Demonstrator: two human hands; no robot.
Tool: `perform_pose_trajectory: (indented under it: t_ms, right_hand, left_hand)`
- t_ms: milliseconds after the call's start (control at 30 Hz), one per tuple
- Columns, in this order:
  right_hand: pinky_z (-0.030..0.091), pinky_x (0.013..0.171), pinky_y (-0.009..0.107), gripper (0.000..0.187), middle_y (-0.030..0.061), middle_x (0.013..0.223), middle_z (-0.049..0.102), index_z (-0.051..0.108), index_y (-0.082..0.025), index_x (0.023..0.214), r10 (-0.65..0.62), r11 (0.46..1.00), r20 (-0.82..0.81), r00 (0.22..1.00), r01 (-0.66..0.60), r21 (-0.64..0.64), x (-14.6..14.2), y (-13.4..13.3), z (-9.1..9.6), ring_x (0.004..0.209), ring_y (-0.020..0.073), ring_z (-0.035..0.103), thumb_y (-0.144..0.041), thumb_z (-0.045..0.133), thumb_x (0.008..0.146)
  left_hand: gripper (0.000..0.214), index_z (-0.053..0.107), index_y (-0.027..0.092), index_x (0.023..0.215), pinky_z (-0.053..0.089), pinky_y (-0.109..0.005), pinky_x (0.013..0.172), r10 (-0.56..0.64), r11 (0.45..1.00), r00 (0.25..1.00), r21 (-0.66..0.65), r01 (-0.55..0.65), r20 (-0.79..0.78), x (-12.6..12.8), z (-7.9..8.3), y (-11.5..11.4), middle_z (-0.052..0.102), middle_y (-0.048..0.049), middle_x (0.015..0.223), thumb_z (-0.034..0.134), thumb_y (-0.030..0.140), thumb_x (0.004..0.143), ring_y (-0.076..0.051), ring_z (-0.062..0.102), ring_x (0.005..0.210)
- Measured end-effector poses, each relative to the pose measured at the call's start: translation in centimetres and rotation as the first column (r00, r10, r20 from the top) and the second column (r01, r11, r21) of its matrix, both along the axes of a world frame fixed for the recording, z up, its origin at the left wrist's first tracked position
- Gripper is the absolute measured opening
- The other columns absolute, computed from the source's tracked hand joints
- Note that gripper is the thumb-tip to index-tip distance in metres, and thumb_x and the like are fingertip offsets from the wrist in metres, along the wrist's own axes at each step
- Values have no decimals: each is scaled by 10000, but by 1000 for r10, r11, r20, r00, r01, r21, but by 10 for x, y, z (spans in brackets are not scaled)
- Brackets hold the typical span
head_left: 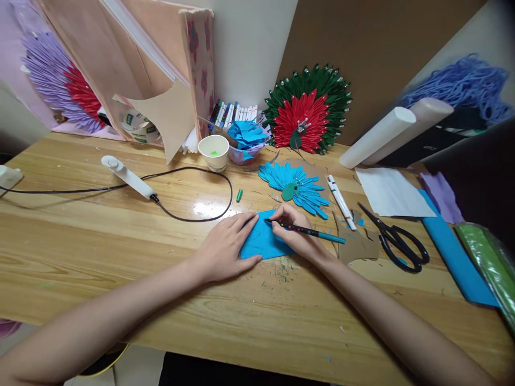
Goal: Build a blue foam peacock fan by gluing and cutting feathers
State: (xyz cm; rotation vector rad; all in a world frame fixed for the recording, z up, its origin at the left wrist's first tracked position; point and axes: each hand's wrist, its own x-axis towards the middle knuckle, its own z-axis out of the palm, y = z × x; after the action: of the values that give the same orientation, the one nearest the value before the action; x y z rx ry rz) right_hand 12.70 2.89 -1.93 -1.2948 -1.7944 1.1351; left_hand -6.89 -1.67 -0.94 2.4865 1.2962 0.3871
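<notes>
A folded-looking piece of blue paper (263,244) lies flat on the wooden table. Across its left edge rests my left hand (227,244), fingers stretched out and pressing the sheet down. My right hand (295,230) grips a dark, dotted marker (311,231) with a teal end, its tip touching the upper part of the paper. Faint drawn lines show on the blue surface. Just beyond the sheet is a small green cap (240,195). Behind my right hand sits a blue paper peacock (298,187) with a green body.
Black scissors (396,238), white markers (341,202) and cardboard scraps (358,244) lie to the right. A white glue gun (129,177) with a looping black cord is at left. A paper cup (213,153) and a bowl of blue pieces (247,136) stand behind.
</notes>
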Motion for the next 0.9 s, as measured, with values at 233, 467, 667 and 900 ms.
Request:
perform_pose_trajectory:
  t_ms: [233, 467, 667, 900]
  right_hand:
    - [388, 610, 255, 18, -5, 715, 539, 520, -197, 769, -49, 996, 69, 996, 44, 71, 0, -3, -3, 671, 145, 508, -203, 527, 754]
    - [387, 595, 250, 31, -9, 706, 535, 521, -196, 760, -13, 998, 66, 998, 9, 56, 1, -2, -1, 660, 141, 507, -225, 522, 774]
    - [380, 592, 259, 28, -3, 698, 550, 533, -192, 757, -10, 999, 120, 993, 4, 49, 1, -1, 0, 643, 144, 509, -218, 526, 751]
    - [353, 572, 252, 22, -6, 667, 553, 537, -188, 683, 130, 989, 134, 982, -138, 47, 6, -1, 3, 627, 137, 489, -171, 535, 696]
  left_hand:
    - [742, 258, 129, 1402, 281, -380, 1052, 15, 1000, 997, 0, -15, -72, 1, 1, -2, 369, -121, 1410, 431, 545, 812, -248, 357, 1268]
    - [729, 247, 128, 1407, 262, -365, 1054, 9, 1000, 994, -1, -9, -109, 0, 0, -3, 357, -120, 1423, 392, 551, 832, -236, 338, 1287]
    - [714, 236, 134, 1411, 263, -371, 1041, 1, 1000, 992, 15, 1, -127, 1, 0, -3, 357, -121, 1426, 360, 554, 847, -234, 337, 1290]
    - [726, 232, 132, 1415, 247, -369, 1043, 7, 1000, 989, 16, -5, -149, 1, -1, -4, 362, -112, 1424, 347, 569, 846, -232, 355, 1270]
